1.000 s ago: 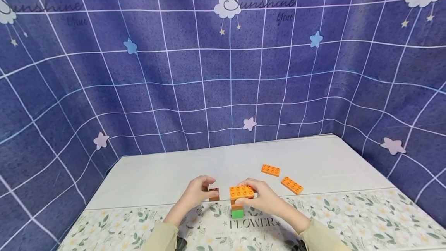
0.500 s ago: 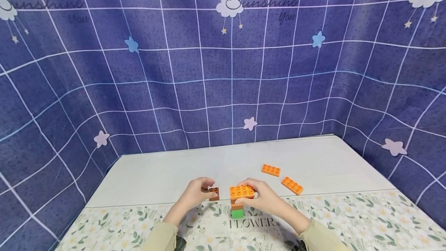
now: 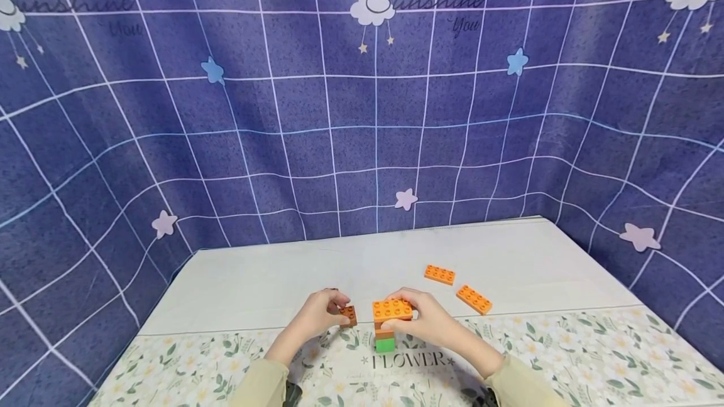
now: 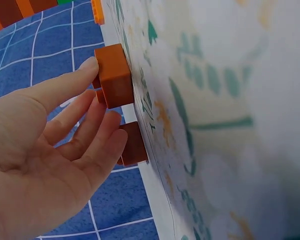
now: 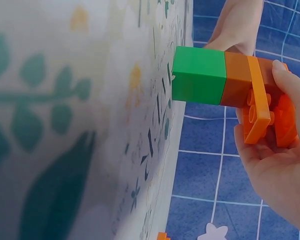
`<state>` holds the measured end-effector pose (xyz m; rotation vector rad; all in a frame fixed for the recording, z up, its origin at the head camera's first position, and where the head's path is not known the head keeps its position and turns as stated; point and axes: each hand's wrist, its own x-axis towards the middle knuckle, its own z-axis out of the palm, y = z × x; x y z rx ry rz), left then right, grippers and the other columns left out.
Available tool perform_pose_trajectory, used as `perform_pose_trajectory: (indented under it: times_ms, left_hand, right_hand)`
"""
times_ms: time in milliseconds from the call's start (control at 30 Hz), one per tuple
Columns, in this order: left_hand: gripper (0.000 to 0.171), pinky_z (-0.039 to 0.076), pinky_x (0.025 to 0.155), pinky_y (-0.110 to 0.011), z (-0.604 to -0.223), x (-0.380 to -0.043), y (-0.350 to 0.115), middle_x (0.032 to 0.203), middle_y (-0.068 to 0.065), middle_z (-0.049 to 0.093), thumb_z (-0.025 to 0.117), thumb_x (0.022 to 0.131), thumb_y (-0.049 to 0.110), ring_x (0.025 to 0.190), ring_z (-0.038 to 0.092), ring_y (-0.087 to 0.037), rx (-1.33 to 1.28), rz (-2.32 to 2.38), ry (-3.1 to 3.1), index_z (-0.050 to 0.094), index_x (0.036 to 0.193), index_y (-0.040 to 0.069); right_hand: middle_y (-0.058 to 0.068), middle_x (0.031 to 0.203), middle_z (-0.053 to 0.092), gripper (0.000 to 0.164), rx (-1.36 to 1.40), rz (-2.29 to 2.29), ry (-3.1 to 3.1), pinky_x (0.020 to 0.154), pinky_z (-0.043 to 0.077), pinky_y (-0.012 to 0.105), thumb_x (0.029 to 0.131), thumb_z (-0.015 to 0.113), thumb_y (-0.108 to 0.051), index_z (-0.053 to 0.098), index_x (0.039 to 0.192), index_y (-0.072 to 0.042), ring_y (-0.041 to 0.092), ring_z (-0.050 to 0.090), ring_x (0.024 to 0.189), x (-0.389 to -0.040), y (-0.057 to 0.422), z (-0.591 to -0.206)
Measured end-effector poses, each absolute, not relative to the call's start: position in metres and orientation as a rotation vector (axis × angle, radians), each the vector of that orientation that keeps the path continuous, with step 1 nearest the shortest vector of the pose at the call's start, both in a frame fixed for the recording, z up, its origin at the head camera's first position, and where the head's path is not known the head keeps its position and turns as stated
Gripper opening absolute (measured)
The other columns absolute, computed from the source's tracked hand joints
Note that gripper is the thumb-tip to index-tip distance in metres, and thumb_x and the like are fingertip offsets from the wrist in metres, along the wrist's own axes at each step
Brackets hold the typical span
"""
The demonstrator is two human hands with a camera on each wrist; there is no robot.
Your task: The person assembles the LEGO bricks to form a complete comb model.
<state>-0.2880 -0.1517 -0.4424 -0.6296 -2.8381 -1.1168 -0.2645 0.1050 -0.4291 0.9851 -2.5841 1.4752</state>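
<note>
The right hand [image 3: 427, 319] grips an upright stack [image 5: 237, 80] near the middle of the table: green brick [image 3: 385, 345] at the foot, eight-stud orange plate [image 3: 391, 310] on top. Just left, the left hand [image 3: 318, 313] has its thumb at a four-stud brown brick [image 3: 349, 316]; whether it pinches it, I can't tell. A second brown brick [image 4: 134, 145] sits beside those fingers, partly hidden. Two loose orange plates [image 3: 474, 299] lie farther off, to the right.

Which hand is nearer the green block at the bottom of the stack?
Right. The right hand grips the stack above the green block. The left hand is farther, off to the left, touching a brown block.
</note>
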Motion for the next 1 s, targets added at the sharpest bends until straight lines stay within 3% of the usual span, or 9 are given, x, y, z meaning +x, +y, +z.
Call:
perform_pose_trajectory:
  times_ms: [400,600,867,1000]
  left_hand:
    - [0.037,0.049,0.067,-0.028,-0.443,-0.2864,-0.1523,0.104,-0.012,0.065,0.079,0.074,0.009,0.083,0.057,-0.02,-0.573,-1.095,-2.917,0.066,0.107,0.002]
    - [0.041,0.049,0.067,-0.027,-0.4429,-0.2862,-0.152,0.103,-0.012,0.063,0.079,0.073,0.007,0.082,0.055,-0.019,-0.569,-1.124,-2.909,0.062,0.109,-0.002]
    - [0.036,0.046,0.064,-0.026,-0.4426,-0.2855,-0.1521,0.102,-0.01,0.064,0.08,0.072,0.007,0.078,0.053,-0.016,-0.579,-1.085,-2.922,0.064,0.104,0.001]
    - [0.035,0.045,0.062,-0.026,-0.442,-0.2847,-0.1513,0.101,-0.009,0.064,0.08,0.072,0.006,0.075,0.051,-0.014,-0.593,-1.071,-2.926,0.065,0.103,0.002]
  right_hand:
    - [-0.003,0.094,0.064,0.035,1.002,1.506,-2.568,0.07,0.05,0.026,0.083,0.071,-0.031,0.063,0.112,-0.015,0.004,0.056,0.078,-0.2631,0.106,-0.4267]
    - [-0.003,0.094,0.064,0.035,0.997,1.501,-2.566,0.069,0.05,0.026,0.082,0.071,-0.034,0.063,0.111,-0.016,0.004,0.056,0.078,-0.2634,0.1058,-0.4261]
    - [-0.001,0.09,0.064,0.033,0.986,1.466,-2.557,0.063,0.047,0.022,0.081,0.073,-0.025,0.064,0.11,-0.012,0.002,0.051,0.071,-0.2603,0.1038,-0.4237]
    - [-0.001,0.091,0.064,0.035,0.998,1.442,-2.564,0.065,0.048,0.022,0.08,0.073,-0.027,0.064,0.111,-0.012,0.003,0.053,0.073,-0.261,0.105,-0.4234]
